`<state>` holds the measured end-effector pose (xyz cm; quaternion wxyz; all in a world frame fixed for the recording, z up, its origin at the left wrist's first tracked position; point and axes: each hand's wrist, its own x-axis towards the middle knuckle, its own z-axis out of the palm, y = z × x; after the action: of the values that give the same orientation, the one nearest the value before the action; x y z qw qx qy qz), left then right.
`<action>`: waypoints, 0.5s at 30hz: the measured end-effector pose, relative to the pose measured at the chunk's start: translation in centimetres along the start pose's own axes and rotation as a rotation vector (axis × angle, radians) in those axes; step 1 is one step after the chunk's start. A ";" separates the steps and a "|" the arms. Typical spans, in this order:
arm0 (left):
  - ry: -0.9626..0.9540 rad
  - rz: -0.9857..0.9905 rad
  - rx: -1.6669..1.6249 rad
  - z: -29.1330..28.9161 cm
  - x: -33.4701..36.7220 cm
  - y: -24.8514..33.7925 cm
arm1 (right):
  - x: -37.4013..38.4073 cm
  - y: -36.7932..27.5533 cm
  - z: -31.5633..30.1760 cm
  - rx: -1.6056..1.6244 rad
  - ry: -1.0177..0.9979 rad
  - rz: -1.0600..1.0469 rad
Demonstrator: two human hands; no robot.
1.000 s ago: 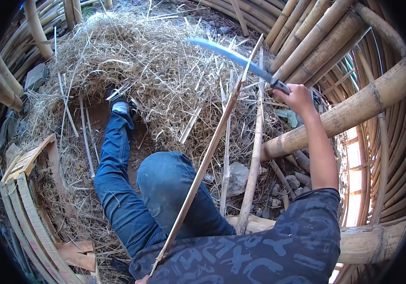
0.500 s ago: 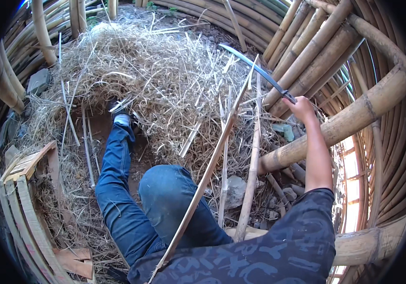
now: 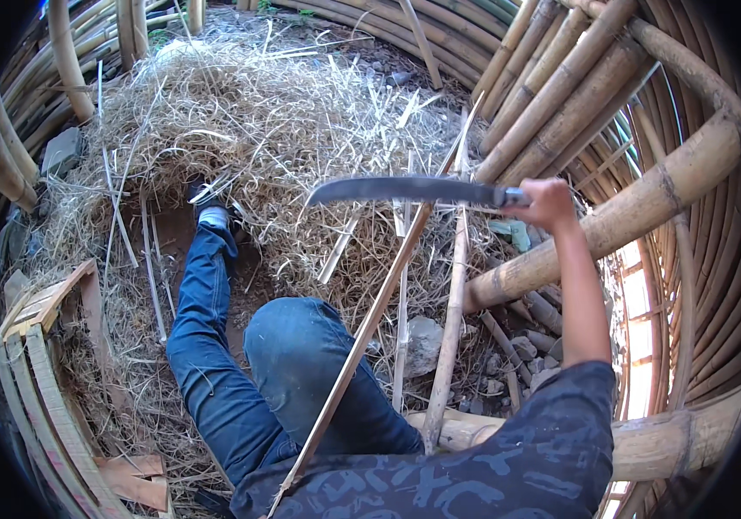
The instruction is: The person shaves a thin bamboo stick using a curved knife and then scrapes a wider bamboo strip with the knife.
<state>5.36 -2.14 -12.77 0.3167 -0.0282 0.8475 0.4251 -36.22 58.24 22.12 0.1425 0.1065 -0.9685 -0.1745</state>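
My right hand (image 3: 550,203) grips the handle of a long curved machete (image 3: 405,190), whose blade points left and lies level across the upper part of a thin bamboo strip (image 3: 370,320). The strip slants from my lap at the lower centre up toward the right. A second, thicker bamboo stick (image 3: 450,329) stands just right of it. My left hand is out of sight. My legs in blue jeans (image 3: 215,363) stretch forward, the left foot's shoe (image 3: 208,203) at the edge of the straw.
A big heap of dry bamboo shavings (image 3: 241,112) covers the ground ahead. Thick bamboo poles (image 3: 613,225) cross on the right and curve around the whole space. A stone (image 3: 422,342) lies by my knee. Split bamboo slats (image 3: 33,389) are stacked at the left.
My right hand has swung the machete down from a raised, tilted position; the blade now lies level and lower, crossing the slanted bamboo strip.
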 end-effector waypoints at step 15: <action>-0.009 -0.001 0.008 -0.4 0.6 0.5 | -0.7 1.6 2.4 0.824 -0.410 0.737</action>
<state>4.48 -1.97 -12.57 0.3210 -0.0255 0.8475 0.4219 -36.53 60.63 20.37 -0.0493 -0.2264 -0.9373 0.2603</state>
